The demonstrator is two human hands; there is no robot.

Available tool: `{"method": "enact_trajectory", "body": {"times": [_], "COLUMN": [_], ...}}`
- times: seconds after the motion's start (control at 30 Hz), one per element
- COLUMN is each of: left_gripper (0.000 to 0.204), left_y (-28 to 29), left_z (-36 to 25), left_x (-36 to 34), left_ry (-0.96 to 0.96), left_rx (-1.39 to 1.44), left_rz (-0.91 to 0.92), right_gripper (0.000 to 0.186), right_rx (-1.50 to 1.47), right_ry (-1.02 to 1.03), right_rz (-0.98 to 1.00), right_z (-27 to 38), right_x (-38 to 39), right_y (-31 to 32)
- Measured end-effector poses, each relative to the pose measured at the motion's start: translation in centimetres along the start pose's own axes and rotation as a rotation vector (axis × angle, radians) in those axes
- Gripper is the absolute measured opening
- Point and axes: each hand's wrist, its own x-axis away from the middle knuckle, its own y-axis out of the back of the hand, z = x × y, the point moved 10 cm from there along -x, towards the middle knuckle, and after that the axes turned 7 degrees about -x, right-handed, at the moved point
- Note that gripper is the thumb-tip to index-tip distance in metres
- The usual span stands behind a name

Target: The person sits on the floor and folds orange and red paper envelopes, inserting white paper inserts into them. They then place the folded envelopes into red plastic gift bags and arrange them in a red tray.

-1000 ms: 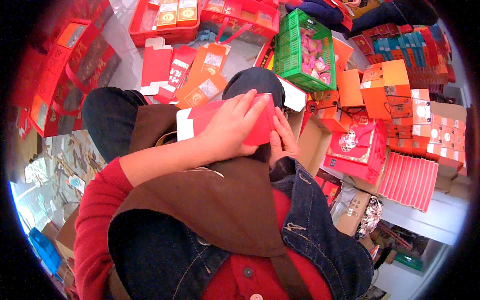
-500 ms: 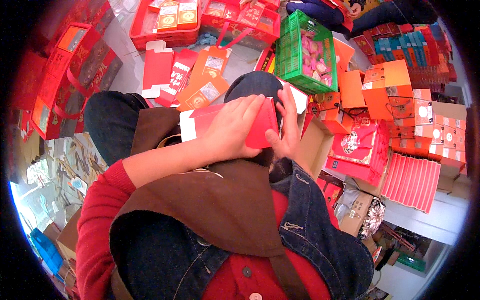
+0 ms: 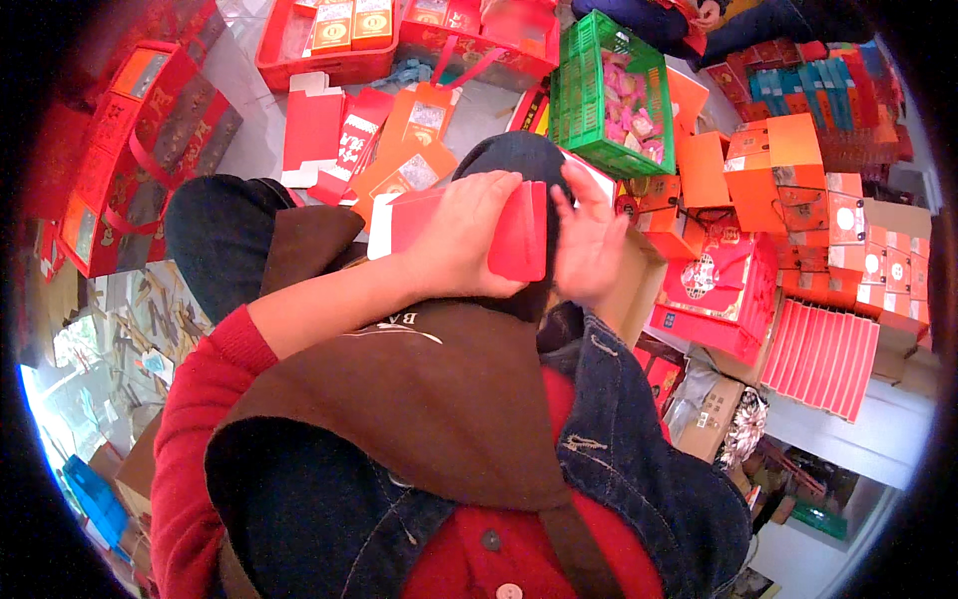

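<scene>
Both hands are closing a flat red carton (image 3: 499,232) into shape above the lap: the left hand (image 3: 461,245) lies spread over its near face with the fingers curled round the far edge, clasping it, while the right hand (image 3: 589,240) presses its open palm and straight fingers against the carton's right end, touching rather than gripping. The step in hand looks like folding the blank up; the next move probably calls for the right fingers to tuck the end flap in while the left keeps the body square. Just beyond the grip stands a green plastic crate (image 3: 611,92) with pink packets inside. To the right of it, orange boxes (image 3: 778,165) and red gift boxes (image 3: 714,290) lie heaped. Left of the grip, flat red and orange blanks (image 3: 374,150) are scattered on a pale floor (image 3: 244,95).
</scene>
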Motion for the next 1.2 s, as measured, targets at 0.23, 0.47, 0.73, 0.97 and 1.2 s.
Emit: {"method": "enact_trajectory", "body": {"times": [0.23, 0.47, 0.73, 0.97, 1.2], "left_gripper": [0.093, 0.097, 0.084, 0.051, 0.053], "left_y": [0.3, -0.7, 6.8, 2.5, 0.6], "left_z": [0.0, -1.9, -4.0, 3.2, 3.1], "left_x": [0.0, -0.4, -1.0, -0.5, 0.4], "left_ry": [0.042, -0.126, -0.080, 0.616, 0.645], "left_rx": [0.015, 0.005, -0.205, 1.248, 1.073], "left_rz": [-0.004, 0.088, -0.272, -0.212, 0.036], "right_gripper": [0.036, 0.060, 0.057, 0.066, 0.081], "right_rx": [0.270, 0.273, -0.086, -0.253, 0.148], "right_ry": [-0.305, -0.244, -0.008, -0.082, -0.361], "right_rz": [0.061, 0.042, -0.341, -0.146, -0.016], "right_z": [-0.5, 0.3, 4.1, -2.5, -3.5], "right_x": [4.2, 3.7, -0.3, 3.0, 4.2], "right_y": [2.1, 1.1, 2.2, -3.1, -1.6]}}
